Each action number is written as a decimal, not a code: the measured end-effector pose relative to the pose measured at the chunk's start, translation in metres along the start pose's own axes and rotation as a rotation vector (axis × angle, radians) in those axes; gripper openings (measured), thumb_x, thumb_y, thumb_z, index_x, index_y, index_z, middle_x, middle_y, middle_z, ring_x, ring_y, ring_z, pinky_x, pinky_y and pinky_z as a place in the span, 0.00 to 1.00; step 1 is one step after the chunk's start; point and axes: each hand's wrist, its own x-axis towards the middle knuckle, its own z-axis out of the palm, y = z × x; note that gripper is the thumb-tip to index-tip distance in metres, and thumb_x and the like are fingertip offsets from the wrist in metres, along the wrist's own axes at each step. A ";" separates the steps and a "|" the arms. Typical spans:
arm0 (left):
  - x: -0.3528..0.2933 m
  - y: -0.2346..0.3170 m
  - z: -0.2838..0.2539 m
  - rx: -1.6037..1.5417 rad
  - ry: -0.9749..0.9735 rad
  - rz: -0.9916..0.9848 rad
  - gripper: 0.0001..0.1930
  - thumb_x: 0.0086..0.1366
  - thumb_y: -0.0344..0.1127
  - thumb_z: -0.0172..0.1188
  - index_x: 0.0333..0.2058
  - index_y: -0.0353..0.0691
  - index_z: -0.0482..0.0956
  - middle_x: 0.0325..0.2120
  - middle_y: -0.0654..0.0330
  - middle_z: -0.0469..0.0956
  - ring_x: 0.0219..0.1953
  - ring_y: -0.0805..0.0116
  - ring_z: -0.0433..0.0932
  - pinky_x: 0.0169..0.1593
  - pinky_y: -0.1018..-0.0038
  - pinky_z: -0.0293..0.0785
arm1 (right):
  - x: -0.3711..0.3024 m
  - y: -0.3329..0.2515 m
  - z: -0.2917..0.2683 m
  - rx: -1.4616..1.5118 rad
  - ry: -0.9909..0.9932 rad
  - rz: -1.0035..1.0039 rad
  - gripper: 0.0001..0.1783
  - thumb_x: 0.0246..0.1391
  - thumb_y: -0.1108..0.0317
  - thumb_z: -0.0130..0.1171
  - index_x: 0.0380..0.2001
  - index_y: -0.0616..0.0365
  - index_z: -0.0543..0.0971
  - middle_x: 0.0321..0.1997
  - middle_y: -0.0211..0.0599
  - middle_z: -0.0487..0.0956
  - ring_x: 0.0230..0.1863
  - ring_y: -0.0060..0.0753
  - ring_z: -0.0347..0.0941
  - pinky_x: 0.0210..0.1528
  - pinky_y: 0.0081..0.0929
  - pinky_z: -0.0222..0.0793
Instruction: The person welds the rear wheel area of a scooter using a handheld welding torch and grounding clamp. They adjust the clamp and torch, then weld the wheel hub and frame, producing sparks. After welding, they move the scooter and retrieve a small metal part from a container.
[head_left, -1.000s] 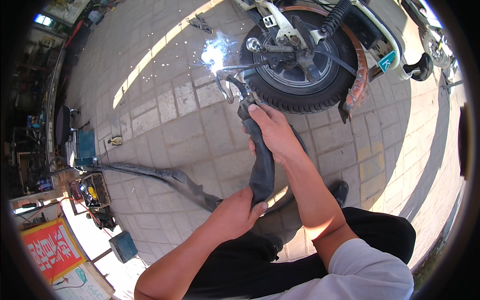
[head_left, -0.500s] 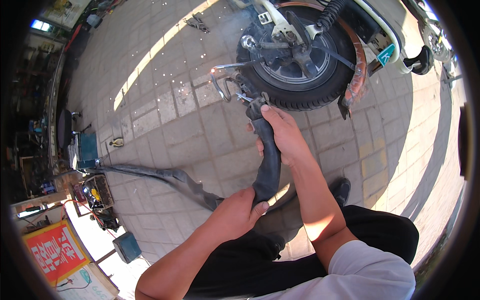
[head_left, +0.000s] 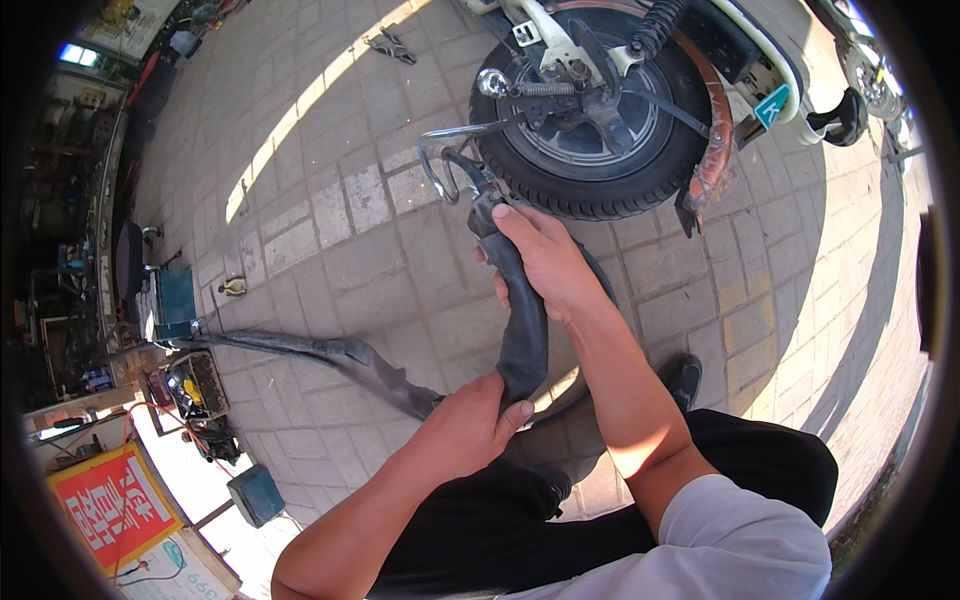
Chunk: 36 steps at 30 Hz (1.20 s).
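Observation:
My right hand (head_left: 545, 255) wraps round the upper end of a welding torch (head_left: 515, 300) in a thick black sleeve, thumb on top near its dark head. Lower down, my left hand (head_left: 470, 425) grips the same sleeve. The torch's head lies at the end of a bent metal loop (head_left: 440, 180); I cannot tell whether they touch. Above that loop is a straight metal rod (head_left: 465, 131) beside the black-tyred wheel (head_left: 600, 205) of a two-wheeled vehicle.
A dark cable (head_left: 310, 347) trails over the paving to a blue-green box (head_left: 175, 300) at left. Pliers (head_left: 390, 45) lie on the bricks farther off. Tool shelves (head_left: 75, 220) and a red sign (head_left: 115, 505) line the left side. My shoe (head_left: 685, 380) is at right.
The glowing spot at the rod's tip and most of the flying sparks have gone. My right hand and the torch's head have shifted slightly left and up; my left hand has hardly moved.

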 end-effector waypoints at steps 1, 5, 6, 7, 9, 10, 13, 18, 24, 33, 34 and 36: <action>0.000 -0.001 0.001 -0.006 0.008 0.004 0.22 0.71 0.48 0.50 0.38 0.27 0.69 0.32 0.37 0.76 0.38 0.36 0.74 0.42 0.53 0.69 | 0.000 -0.002 0.001 -0.010 0.002 0.004 0.20 0.66 0.50 0.49 0.41 0.59 0.72 0.27 0.35 0.74 0.13 0.25 0.68 0.14 0.26 0.65; 0.000 0.000 0.000 0.008 -0.001 -0.004 0.22 0.71 0.48 0.50 0.38 0.27 0.69 0.32 0.37 0.76 0.38 0.36 0.74 0.42 0.53 0.69 | 0.001 -0.004 0.002 -0.012 0.010 0.016 0.20 0.65 0.50 0.50 0.41 0.58 0.72 0.26 0.34 0.72 0.13 0.24 0.68 0.13 0.26 0.64; 0.001 0.001 -0.001 0.012 -0.002 -0.007 0.22 0.71 0.48 0.50 0.38 0.28 0.69 0.32 0.38 0.76 0.38 0.36 0.74 0.42 0.53 0.69 | 0.001 -0.004 0.002 -0.002 0.009 0.017 0.19 0.65 0.51 0.50 0.41 0.58 0.72 0.26 0.34 0.72 0.14 0.24 0.68 0.13 0.26 0.64; 0.001 0.002 -0.001 0.017 -0.003 -0.010 0.22 0.71 0.48 0.50 0.38 0.28 0.69 0.32 0.38 0.76 0.39 0.36 0.74 0.42 0.53 0.69 | 0.001 -0.003 0.002 -0.003 0.014 0.019 0.19 0.65 0.51 0.50 0.41 0.58 0.72 0.26 0.34 0.72 0.14 0.24 0.68 0.13 0.25 0.64; -0.001 0.003 -0.002 0.004 0.016 0.002 0.21 0.71 0.47 0.51 0.38 0.28 0.69 0.33 0.38 0.76 0.39 0.36 0.74 0.43 0.53 0.69 | 0.003 -0.001 0.002 -0.003 0.021 0.024 0.19 0.65 0.51 0.50 0.42 0.58 0.72 0.26 0.34 0.72 0.13 0.24 0.67 0.13 0.25 0.65; -0.002 0.003 -0.002 -0.014 0.034 0.020 0.21 0.71 0.47 0.51 0.38 0.28 0.69 0.33 0.38 0.75 0.39 0.36 0.74 0.43 0.53 0.69 | 0.003 0.000 0.002 0.002 0.017 0.020 0.19 0.65 0.51 0.50 0.42 0.58 0.72 0.26 0.34 0.72 0.14 0.24 0.67 0.13 0.25 0.65; -0.003 0.007 -0.004 -0.013 0.021 0.007 0.20 0.70 0.46 0.52 0.38 0.29 0.69 0.34 0.38 0.75 0.40 0.36 0.73 0.44 0.53 0.69 | 0.004 0.001 0.000 0.013 0.023 0.018 0.19 0.65 0.51 0.50 0.42 0.57 0.72 0.26 0.34 0.72 0.13 0.24 0.67 0.13 0.25 0.65; -0.002 0.000 0.002 0.001 0.052 0.044 0.21 0.70 0.47 0.52 0.38 0.28 0.69 0.34 0.38 0.75 0.40 0.36 0.73 0.44 0.53 0.69 | 0.003 0.001 0.001 0.024 0.035 0.016 0.19 0.65 0.51 0.50 0.41 0.57 0.73 0.25 0.34 0.73 0.13 0.24 0.68 0.13 0.25 0.65; -0.001 -0.002 0.002 0.061 -0.055 -0.028 0.26 0.72 0.53 0.49 0.40 0.28 0.68 0.34 0.40 0.73 0.38 0.41 0.73 0.44 0.57 0.69 | -0.002 0.010 -0.008 0.069 0.007 0.027 0.20 0.65 0.51 0.49 0.41 0.59 0.73 0.28 0.36 0.75 0.13 0.25 0.68 0.13 0.26 0.65; 0.000 -0.008 0.005 0.043 -0.041 -0.004 0.25 0.71 0.52 0.50 0.40 0.28 0.68 0.31 0.39 0.73 0.35 0.41 0.73 0.41 0.58 0.69 | 0.000 0.014 -0.007 0.091 0.013 0.005 0.21 0.65 0.49 0.50 0.41 0.59 0.73 0.29 0.37 0.76 0.13 0.25 0.69 0.14 0.26 0.65; 0.000 -0.009 0.006 0.036 -0.033 -0.001 0.25 0.71 0.52 0.50 0.40 0.28 0.68 0.30 0.39 0.73 0.35 0.41 0.73 0.41 0.58 0.69 | 0.001 0.014 -0.007 0.094 0.007 0.005 0.21 0.65 0.49 0.50 0.41 0.59 0.72 0.29 0.37 0.76 0.13 0.26 0.69 0.14 0.26 0.65; 0.000 -0.009 0.005 0.033 -0.025 -0.001 0.25 0.71 0.52 0.50 0.40 0.28 0.68 0.30 0.39 0.73 0.35 0.41 0.73 0.41 0.58 0.69 | 0.003 0.014 -0.007 0.097 -0.003 0.001 0.21 0.65 0.49 0.50 0.41 0.59 0.72 0.29 0.37 0.76 0.13 0.26 0.69 0.14 0.26 0.65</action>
